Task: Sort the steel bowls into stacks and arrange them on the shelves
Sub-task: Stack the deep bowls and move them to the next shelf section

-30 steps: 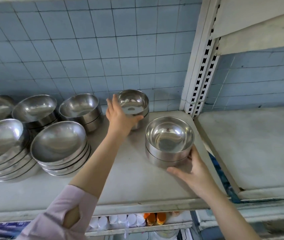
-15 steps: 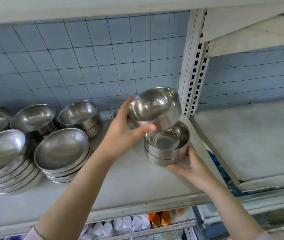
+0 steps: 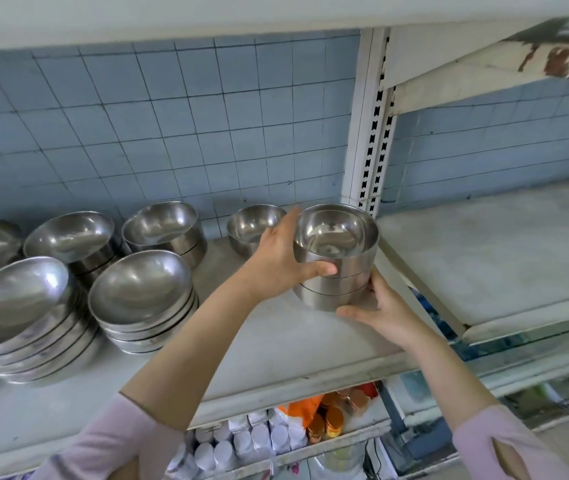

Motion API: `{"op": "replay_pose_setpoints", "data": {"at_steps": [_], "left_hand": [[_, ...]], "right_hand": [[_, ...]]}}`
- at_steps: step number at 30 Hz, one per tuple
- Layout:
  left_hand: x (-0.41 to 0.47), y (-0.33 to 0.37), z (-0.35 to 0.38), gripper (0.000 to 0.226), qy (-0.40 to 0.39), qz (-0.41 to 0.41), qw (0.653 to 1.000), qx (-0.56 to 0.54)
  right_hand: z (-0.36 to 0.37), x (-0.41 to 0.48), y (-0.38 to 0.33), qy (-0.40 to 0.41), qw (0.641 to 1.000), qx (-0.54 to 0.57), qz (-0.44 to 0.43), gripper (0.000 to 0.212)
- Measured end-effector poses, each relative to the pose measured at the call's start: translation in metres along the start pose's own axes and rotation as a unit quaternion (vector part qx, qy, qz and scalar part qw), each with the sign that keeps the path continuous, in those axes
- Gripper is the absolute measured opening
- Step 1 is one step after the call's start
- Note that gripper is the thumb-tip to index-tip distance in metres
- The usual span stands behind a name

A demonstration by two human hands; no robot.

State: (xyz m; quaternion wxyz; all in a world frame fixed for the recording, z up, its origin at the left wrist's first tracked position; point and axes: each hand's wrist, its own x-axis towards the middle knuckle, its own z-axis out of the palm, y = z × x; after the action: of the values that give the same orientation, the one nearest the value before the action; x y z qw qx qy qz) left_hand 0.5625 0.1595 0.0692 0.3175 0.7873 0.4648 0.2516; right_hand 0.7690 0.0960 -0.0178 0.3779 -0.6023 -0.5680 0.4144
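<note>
A stack of three straight-sided steel bowls (image 3: 336, 271) stands at the right end of the white shelf (image 3: 276, 341). My left hand (image 3: 281, 258) grips the top bowl of that stack from the left, thumb across its front. My right hand (image 3: 376, 306) cups the bottom of the stack from the front right. A single small bowl (image 3: 252, 226) sits behind my left hand against the tiled wall.
Stacks of wide shallow bowls (image 3: 141, 299) (image 3: 16, 317) and deeper bowls (image 3: 168, 230) (image 3: 75, 240) fill the shelf's left half. A slotted white upright (image 3: 368, 133) divides it from the right-hand shelf (image 3: 501, 254). Small white bottles (image 3: 248, 441) and orange items stand on the shelf below.
My left hand lifted a bowl from the back of the shelf, carried it right and set it on the two-bowl stack that my right hand steadies. The camera view tilted up.
</note>
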Motion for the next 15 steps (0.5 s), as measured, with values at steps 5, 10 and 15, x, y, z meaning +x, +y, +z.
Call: {"op": "replay_pose_setpoints", "data": {"at_steps": [5,10,15], "left_hand": [[0.001,-0.004,0.001,0.121,-0.004,0.014,1.0,-0.015],[-0.001,-0.028,0.002,0.123,0.076,-0.006,0.992,-0.098],[0.018,-0.079,0.02,0.106,0.253,-0.112,0.955,-0.109]], "right_hand": [[0.001,0.0,0.002,0.01,1.0,-0.013,0.001,0.099],[-0.007,0.007,0.006,0.009,0.999,-0.047,-0.009,0.093],[-0.024,0.031,0.012,0.017,0.998,-0.058,-0.016,0.081]]}}
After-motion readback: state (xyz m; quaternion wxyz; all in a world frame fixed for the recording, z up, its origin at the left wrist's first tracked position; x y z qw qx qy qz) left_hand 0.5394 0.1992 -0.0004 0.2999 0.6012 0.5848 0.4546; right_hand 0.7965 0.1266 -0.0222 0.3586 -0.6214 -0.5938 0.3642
